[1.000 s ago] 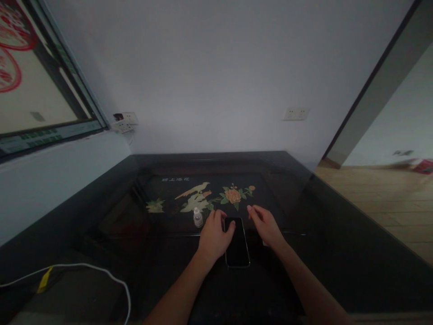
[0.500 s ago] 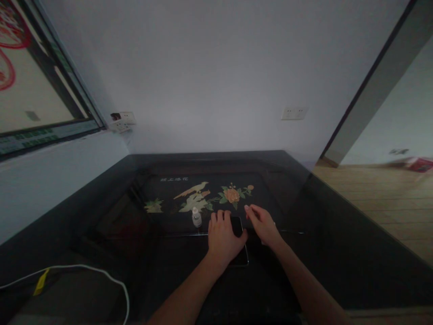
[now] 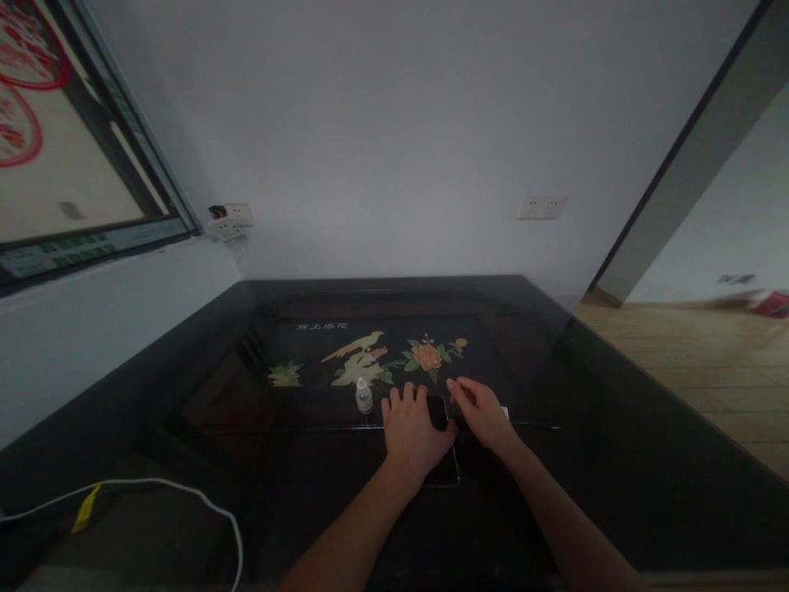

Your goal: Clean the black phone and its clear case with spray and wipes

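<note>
A dark smartphone lies flat on the black tabletop. Across its middle lies my left hand, fingers along the left side and thumb on the right edge, so part of the screen is covered. Just right of the phone is my right hand, its thumb and fingers pinched together. A small white piece shows behind that hand; whether the fingers hold it I cannot tell. Left of my left hand, a small clear dropper bottle with a white cap stands upright.
The black table carries a bird-and-flower picture. A white cable with a yellow tag curves across the near left. Behind the table rises a wall with sockets; a window is at left.
The view has shifted slightly, moving everything a little to the right. More of the white piece shows beside my right hand. Both hands keep nearly the same pose.
</note>
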{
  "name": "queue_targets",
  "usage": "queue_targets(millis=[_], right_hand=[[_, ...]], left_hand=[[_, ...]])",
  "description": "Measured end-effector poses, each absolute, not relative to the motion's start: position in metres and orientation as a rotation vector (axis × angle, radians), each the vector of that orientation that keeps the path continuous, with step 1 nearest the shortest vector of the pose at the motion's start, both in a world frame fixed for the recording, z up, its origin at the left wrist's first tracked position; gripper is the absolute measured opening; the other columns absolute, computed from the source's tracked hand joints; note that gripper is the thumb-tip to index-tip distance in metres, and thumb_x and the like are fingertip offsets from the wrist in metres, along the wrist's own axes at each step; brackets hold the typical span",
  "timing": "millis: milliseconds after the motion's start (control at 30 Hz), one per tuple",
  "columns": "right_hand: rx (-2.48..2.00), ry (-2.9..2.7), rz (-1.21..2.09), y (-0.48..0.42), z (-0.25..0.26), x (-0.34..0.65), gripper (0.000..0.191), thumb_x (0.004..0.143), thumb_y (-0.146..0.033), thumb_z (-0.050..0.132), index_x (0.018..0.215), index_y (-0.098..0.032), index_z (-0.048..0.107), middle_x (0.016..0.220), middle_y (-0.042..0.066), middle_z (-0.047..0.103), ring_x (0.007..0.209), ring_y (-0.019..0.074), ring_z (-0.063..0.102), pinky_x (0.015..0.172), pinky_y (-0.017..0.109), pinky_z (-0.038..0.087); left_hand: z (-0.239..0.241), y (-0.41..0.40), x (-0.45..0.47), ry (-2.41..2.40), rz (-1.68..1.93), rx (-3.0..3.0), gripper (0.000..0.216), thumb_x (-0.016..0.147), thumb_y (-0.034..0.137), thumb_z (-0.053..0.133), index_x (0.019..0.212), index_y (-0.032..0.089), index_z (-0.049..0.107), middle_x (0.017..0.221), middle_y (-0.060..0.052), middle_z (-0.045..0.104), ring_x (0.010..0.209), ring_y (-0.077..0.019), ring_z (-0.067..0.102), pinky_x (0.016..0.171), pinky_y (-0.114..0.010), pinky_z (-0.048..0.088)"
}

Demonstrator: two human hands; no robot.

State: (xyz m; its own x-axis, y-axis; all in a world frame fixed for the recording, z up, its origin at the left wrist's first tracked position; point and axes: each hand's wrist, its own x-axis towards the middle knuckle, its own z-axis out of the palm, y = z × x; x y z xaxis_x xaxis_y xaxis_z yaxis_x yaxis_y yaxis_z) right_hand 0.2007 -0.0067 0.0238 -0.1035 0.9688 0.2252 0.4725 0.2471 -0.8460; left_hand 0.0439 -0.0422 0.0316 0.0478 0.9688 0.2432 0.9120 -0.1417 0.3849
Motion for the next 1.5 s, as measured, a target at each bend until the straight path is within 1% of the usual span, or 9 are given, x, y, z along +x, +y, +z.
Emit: queue_targets(millis=[133, 233, 367, 467, 800, 933, 1033, 1300, 1500], right_hand=[[-1.341, -1.706, 0.798, -0.0074, 0.0248, 0.1997, 0.044, 0.098, -0.054, 0.047, 0.067, -0.022, 0.051, 0.061, -0.003, 0.050, 0.061, 0.0157, 0.050, 0.059, 0.027, 0.039], [-1.340, -1.708, 0.800, -0.0077, 0.0250, 0.1994, 0.044, 0.098, -0.053, 0.047, 0.068, -0.022, 0.051, 0.062, -0.003, 0.051, 0.061, 0.0157, 0.051, 0.059, 0.027, 0.040], [-1.328, -1.718, 0.766, -0.0079, 0.0250, 0.1995, 0.044, 0.098, -0.053, 0.047, 0.066, -0.022, 0.049, 0.061, -0.003, 0.052, 0.061, 0.0155, 0.051, 0.059, 0.026, 0.040], [-1.323, -1.727, 0.769, -0.0079, 0.0248, 0.1995, 0.045, 0.098, -0.053, 0.046, 0.065, -0.022, 0.049, 0.061, -0.003, 0.052, 0.059, 0.0149, 0.050, 0.057, 0.026, 0.040], [-1.304, -1.718, 0.786, -0.0084, 0.0246, 0.1989, 0.043, 0.098, -0.051, 0.047, 0.067, -0.022, 0.051, 0.061, -0.003, 0.051, 0.060, 0.0155, 0.051, 0.058, 0.026, 0.040], [-1.321, -1.721, 0.788, -0.0086, 0.0246, 0.1993, 0.043, 0.098, -0.051, 0.047, 0.067, -0.022, 0.050, 0.061, -0.003, 0.049, 0.060, 0.0151, 0.049, 0.057, 0.026, 0.039], [-1.330, -1.733, 0.784, -0.0091, 0.0256, 0.1996, 0.043, 0.099, -0.051, 0.047, 0.067, -0.022, 0.051, 0.062, -0.003, 0.051, 0.060, 0.0151, 0.050, 0.058, 0.026, 0.039], [-1.304, -1.738, 0.795, -0.0091, 0.0233, 0.1998, 0.045, 0.100, -0.052, 0.047, 0.067, -0.021, 0.051, 0.061, -0.004, 0.050, 0.060, 0.0143, 0.049, 0.058, 0.026, 0.038], [-1.291, -1.733, 0.779, -0.0095, 0.0248, 0.1996, 0.045, 0.100, -0.052, 0.048, 0.067, -0.021, 0.052, 0.061, -0.004, 0.049, 0.058, 0.0135, 0.046, 0.056, 0.026, 0.035]], left_hand=[[0.0306, -0.0416, 0.0459, 1.997, 0.668, 2.180, 0.048, 0.073, 0.054, 0.072, 0.107, 0.022, 0.061, 0.116, -0.014, 0.060, 0.110, -0.0379, 0.051, 0.094, -0.051, 0.038], [0.0294, -0.0413, 0.0470, 1.996, 0.665, 2.183, 0.047, 0.075, 0.055, 0.070, 0.106, 0.021, 0.060, 0.116, -0.015, 0.059, 0.110, -0.0384, 0.051, 0.093, -0.052, 0.039], [0.0298, -0.0418, 0.0483, 1.990, 0.640, 2.154, 0.046, 0.075, 0.052, 0.070, 0.108, 0.021, 0.059, 0.120, -0.016, 0.058, 0.114, -0.0388, 0.049, 0.096, -0.052, 0.038], [0.0304, -0.0418, 0.0496, 1.995, 0.635, 2.138, 0.046, 0.075, 0.050, 0.070, 0.109, 0.021, 0.059, 0.119, -0.015, 0.058, 0.114, -0.0384, 0.050, 0.096, -0.051, 0.038], [0.0271, -0.0414, 0.0471, 2.002, 0.688, 2.160, 0.047, 0.076, 0.053, 0.069, 0.107, 0.021, 0.059, 0.117, -0.015, 0.057, 0.111, -0.0375, 0.050, 0.094, -0.050, 0.039], [0.0279, -0.0413, 0.0442, 1.975, 0.674, 2.143, 0.047, 0.075, 0.053, 0.070, 0.109, 0.022, 0.059, 0.118, -0.013, 0.057, 0.112, -0.0366, 0.050, 0.093, -0.049, 0.039], [0.0278, -0.0405, 0.0428, 1.972, 0.674, 2.143, 0.047, 0.074, 0.052, 0.071, 0.109, 0.024, 0.059, 0.120, -0.013, 0.057, 0.113, -0.0362, 0.050, 0.092, -0.047, 0.040], [0.0290, -0.0408, 0.0458, 2.012, 0.641, 2.136, 0.051, 0.074, 0.053, 0.071, 0.112, 0.022, 0.059, 0.120, -0.013, 0.057, 0.114, -0.0360, 0.050, 0.093, -0.046, 0.040], [0.0300, -0.0417, 0.0483, 2.036, 0.617, 2.125, 0.050, 0.072, 0.051, 0.072, 0.110, 0.022, 0.059, 0.116, -0.012, 0.057, 0.114, -0.0345, 0.050, 0.095, -0.043, 0.037]])
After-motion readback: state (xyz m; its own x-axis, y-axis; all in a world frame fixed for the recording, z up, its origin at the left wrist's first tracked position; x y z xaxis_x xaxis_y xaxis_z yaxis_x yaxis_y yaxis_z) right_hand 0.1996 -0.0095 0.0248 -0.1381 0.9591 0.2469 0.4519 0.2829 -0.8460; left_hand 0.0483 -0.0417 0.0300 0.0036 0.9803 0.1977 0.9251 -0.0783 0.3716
